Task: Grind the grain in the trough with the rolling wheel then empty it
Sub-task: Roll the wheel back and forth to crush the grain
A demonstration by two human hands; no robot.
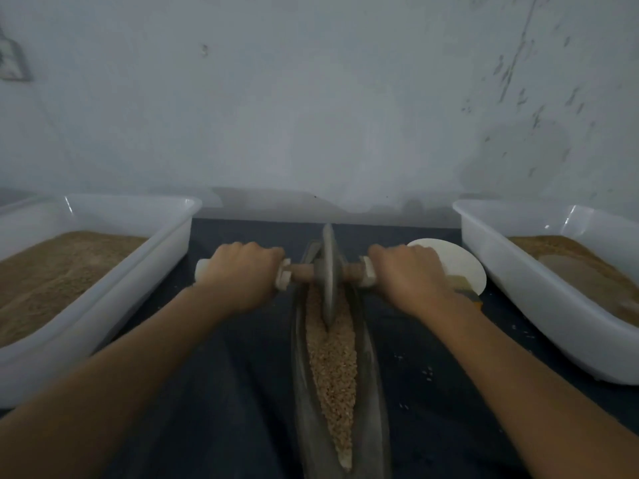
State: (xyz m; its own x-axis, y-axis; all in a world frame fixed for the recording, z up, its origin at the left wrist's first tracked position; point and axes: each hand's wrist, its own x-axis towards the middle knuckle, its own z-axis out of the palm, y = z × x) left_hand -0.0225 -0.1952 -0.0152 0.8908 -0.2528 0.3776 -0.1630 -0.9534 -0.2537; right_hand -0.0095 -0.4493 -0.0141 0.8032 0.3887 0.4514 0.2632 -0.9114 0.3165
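Grain (332, 368), pale and still mostly whole, lies along the long dark boat-shaped metal trough (375, 392) at the middle of the dark cloth-covered table (242, 340). My left hand (242, 274) and right hand (411, 276) each curl round an end of the wooden axle (302, 271) of the grey disc-shaped rolling wheel (328, 271), which stands upright in the trough's far half. If I press unevenly, the wheel could tilt, ride up the wall and throw kernels onto the table, where a few already lie scattered.
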